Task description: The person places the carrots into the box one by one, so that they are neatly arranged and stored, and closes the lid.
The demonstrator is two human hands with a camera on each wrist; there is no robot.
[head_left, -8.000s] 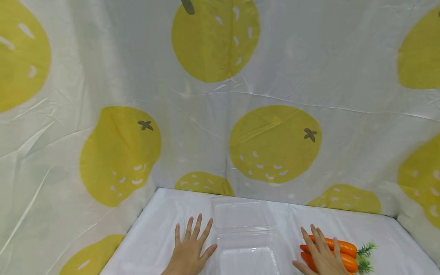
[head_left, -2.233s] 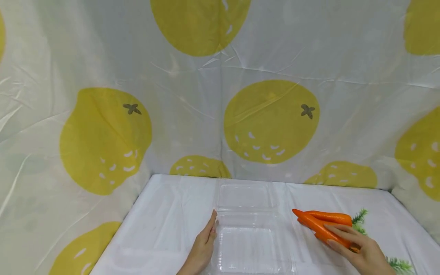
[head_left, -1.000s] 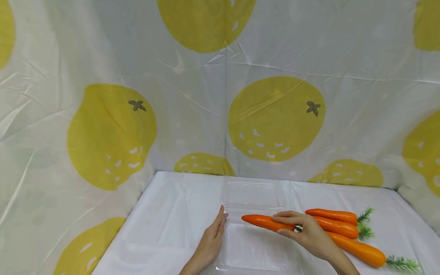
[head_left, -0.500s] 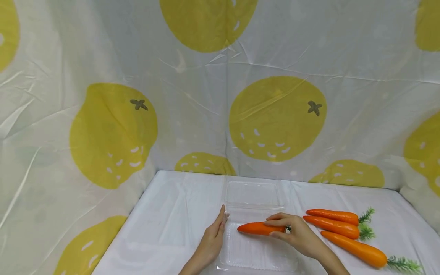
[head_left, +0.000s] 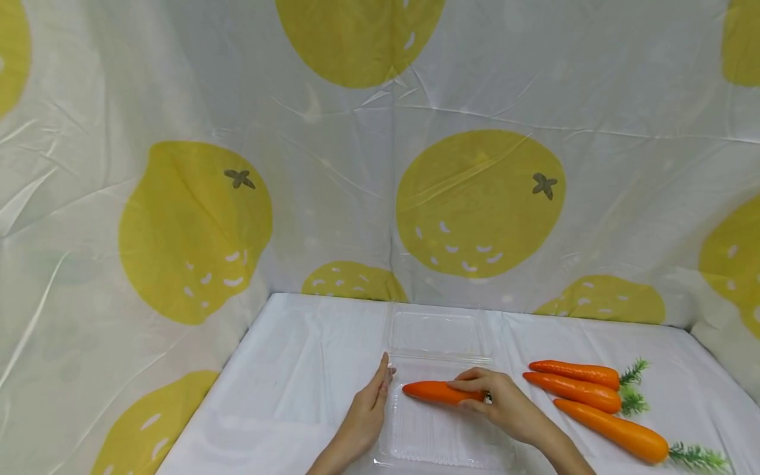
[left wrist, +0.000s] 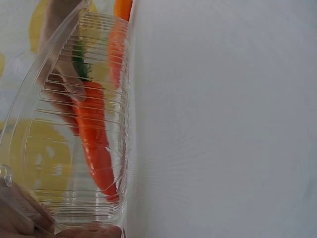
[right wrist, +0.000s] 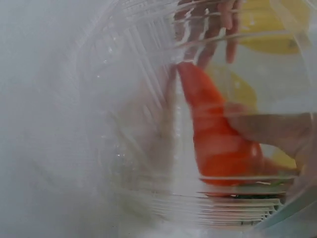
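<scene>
A clear plastic clamshell container (head_left: 442, 445) lies opened on the white cloth, its lid (head_left: 436, 333) folded back away from me. Along its left wall rests my left hand (head_left: 365, 406), the fingers straight against the plastic. My right hand (head_left: 505, 402) reaches over the base and grips an orange carrot (head_left: 429, 392) near its leafy end, thumb on the near side and fingers on the far side. The carrot lies crosswise in the base, tip to the left. Through the clear wall, the left wrist view shows the same carrot (left wrist: 96, 141) low in the container; its greens are partly hidden by the hand.
To the right lie more carrots with green tops: a far one (head_left: 572, 373), a middle one (head_left: 576, 392) and a lighter orange near one (head_left: 614, 429). A lemon-printed curtain (head_left: 332, 218) hangs behind and to the left of the cloth-covered table (head_left: 285, 382).
My right hand has taken a carrot from the group on the right, carried it left and lowered it into the container base. My left hand has moved to the container's left wall and stayed.
</scene>
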